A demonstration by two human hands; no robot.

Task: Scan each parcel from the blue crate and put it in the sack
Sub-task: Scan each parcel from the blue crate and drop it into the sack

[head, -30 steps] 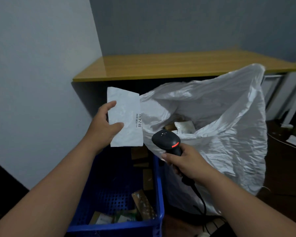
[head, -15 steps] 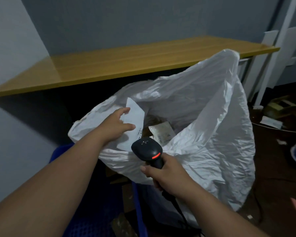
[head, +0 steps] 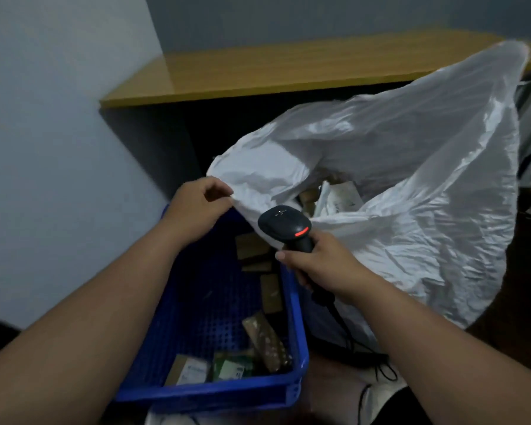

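Beside the blue crate, a moulded plastic bin with a perforated floor, stands the sack, thin crinkled white film with its mouth gaping upward. The left hand hangs over the crate's far corner, fingers loosely curled and holding nothing, fingertips touching the sack's rim. The right hand grips the handle of the black scanner; its rounded head, marked by a red bar, points away from the person toward the sack mouth. Flat cardboard and printed parcels lie along the crate's right wall and near edge, below both hands. More packets show inside the sack. A wooden tabletop runs behind.
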